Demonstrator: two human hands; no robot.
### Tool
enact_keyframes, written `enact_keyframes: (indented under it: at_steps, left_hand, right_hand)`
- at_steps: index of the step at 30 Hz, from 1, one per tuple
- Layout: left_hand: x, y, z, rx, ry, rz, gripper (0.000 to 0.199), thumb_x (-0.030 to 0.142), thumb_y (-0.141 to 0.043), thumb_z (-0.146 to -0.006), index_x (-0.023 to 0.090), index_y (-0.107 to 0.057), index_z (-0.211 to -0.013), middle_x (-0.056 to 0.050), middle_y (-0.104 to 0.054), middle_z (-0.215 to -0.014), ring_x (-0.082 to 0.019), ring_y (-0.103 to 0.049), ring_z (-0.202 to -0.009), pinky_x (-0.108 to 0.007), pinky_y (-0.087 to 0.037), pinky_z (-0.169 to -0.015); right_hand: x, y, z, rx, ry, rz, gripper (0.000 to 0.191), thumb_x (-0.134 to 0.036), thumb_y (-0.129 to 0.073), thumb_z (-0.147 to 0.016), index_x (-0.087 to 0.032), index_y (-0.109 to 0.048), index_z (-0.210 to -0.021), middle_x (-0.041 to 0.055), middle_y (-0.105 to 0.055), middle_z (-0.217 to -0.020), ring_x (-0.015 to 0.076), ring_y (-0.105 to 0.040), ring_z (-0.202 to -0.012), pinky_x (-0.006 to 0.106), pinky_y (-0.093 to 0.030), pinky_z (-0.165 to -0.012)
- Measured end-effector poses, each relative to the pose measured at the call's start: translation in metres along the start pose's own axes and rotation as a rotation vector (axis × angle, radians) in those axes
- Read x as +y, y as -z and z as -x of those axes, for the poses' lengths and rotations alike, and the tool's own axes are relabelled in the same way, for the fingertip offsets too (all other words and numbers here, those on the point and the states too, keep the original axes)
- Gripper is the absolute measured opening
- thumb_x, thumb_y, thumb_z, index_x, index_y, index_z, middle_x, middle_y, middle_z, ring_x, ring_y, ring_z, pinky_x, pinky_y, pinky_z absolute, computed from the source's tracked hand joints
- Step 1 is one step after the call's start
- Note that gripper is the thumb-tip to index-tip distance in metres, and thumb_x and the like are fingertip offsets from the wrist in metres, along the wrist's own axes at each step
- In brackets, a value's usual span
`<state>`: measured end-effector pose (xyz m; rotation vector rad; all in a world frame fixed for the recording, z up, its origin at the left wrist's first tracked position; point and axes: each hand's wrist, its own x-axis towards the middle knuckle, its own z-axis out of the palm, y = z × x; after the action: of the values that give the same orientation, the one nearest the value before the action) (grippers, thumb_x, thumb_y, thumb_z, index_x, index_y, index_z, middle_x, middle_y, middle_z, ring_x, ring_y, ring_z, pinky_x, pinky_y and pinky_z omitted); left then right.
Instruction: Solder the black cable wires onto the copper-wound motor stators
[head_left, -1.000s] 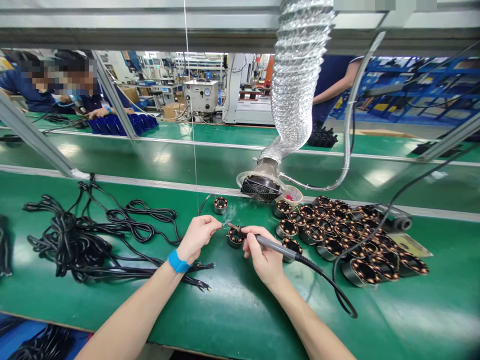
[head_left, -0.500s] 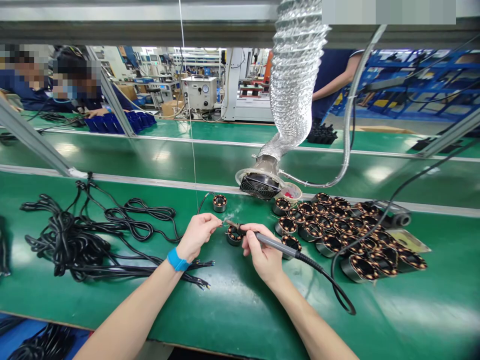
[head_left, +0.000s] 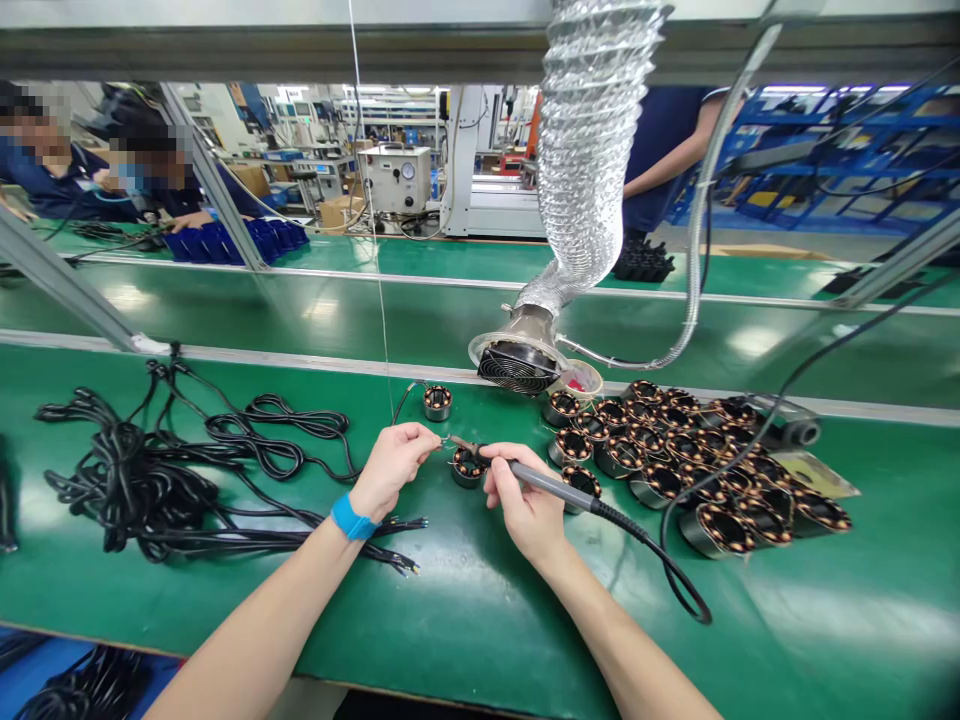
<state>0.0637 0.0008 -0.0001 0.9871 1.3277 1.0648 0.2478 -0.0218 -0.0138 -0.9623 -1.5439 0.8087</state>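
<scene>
From my end, the clearest change is in the air: the pale smoke that curled up near the tip in the two earlier pictures is now hard for me to make out. The hands have barely shifted relative to the work; the whole scene sits slightly higher and further left, which I put down to the head camera moving. My left hand (head_left: 394, 465) has its fingers pinched narrow on a fine wire (head_left: 445, 440), though I can't tell whether that strand belongs to a cable or a coil. My right hand (head_left: 525, 510) has its fingers closed round the handle of a soldering iron (head_left: 551, 483), pen-fashion, with the tip pointing left towards the pinch. The copper-wound ring (head_left: 466, 479) stands on the bench (head_left: 465, 610) just under the tip; whether iron and strand touch is too small to judge. I take the fading smoke to mean the hot contact is easing, while the steady grip suggests the work stays at this spot. A second ring (head_left: 438, 408) stands behind, black cables (head_left: 142, 490) lie heaped to the left, more rings (head_left: 652, 440) crowd the right, and an extractor fan (head_left: 517, 368) hangs beyond.
</scene>
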Motion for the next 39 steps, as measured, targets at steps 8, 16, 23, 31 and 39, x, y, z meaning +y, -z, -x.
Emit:
enact_keyframes:
  at_steps: [8, 16, 23, 31, 39]
  left_hand:
    - [-0.0010, 0.0005, -0.0006, 0.003, -0.003, -0.004, 0.023, 0.034, -0.067, -0.069, 0.015, -0.054, -0.064, 0.008, -0.036, -0.053, -0.001, -0.024, -0.040, -0.018, -0.011, -0.038]
    - [-0.0016, 0.0007, -0.0012, -0.001, -0.002, 0.012, 0.025, 0.035, -0.068, -0.069, 0.015, -0.055, -0.064, 0.008, -0.036, -0.052, -0.001, -0.024, -0.039, -0.018, -0.010, -0.038]
    - [-0.0014, 0.0007, -0.0009, 0.005, 0.000, 0.009, 0.024, 0.035, -0.068, -0.068, 0.015, -0.055, -0.064, 0.009, -0.036, -0.052, -0.001, -0.024, -0.039, -0.018, -0.010, -0.038]
    - [-0.0002, -0.0006, 0.0003, 0.024, 0.008, -0.011, 0.023, 0.034, -0.067, -0.069, 0.015, -0.055, -0.065, 0.008, -0.036, -0.052, -0.001, -0.024, -0.039, -0.018, -0.011, -0.038]
    - [-0.0008, -0.0006, -0.0003, 0.017, -0.002, -0.007, 0.025, 0.035, -0.068, -0.069, 0.015, -0.055, -0.065, 0.008, -0.036, -0.052, -0.002, -0.024, -0.039, -0.018, -0.010, -0.038]
  right_hand:
    - [-0.0042, 0.0001, -0.0014, -0.030, 0.018, 0.079, 0.020, -0.032, -0.050, -0.095, -0.020, -0.066, -0.096, -0.0016, -0.062, -0.060, 0.0119, -0.060, -0.051, 0.023, -0.047, -0.048]
    - [-0.0001, 0.0015, 0.0010, 0.017, 0.041, 0.062, 0.019, -0.031, -0.051, -0.094, -0.022, -0.067, -0.097, -0.0010, -0.063, -0.062, 0.0130, -0.062, -0.053, 0.024, -0.049, -0.049]
    - [-0.0005, 0.0023, 0.0017, 0.022, 0.031, 0.088, 0.021, -0.033, -0.050, -0.094, -0.022, -0.067, -0.095, 0.0005, -0.063, -0.063, 0.0146, -0.063, -0.054, 0.024, -0.049, -0.046]
    - [0.0000, 0.0029, 0.0016, 0.021, 0.043, 0.090, 0.020, -0.033, -0.050, -0.094, -0.022, -0.067, -0.096, 0.0014, -0.066, -0.066, 0.0157, -0.066, -0.059, 0.025, -0.051, -0.049]
    - [0.0002, 0.0018, 0.0029, 0.024, 0.033, 0.099, 0.021, -0.034, -0.050, -0.094, -0.023, -0.068, -0.096, 0.0011, -0.064, -0.064, 0.0161, -0.065, -0.058, 0.025, -0.051, -0.048]
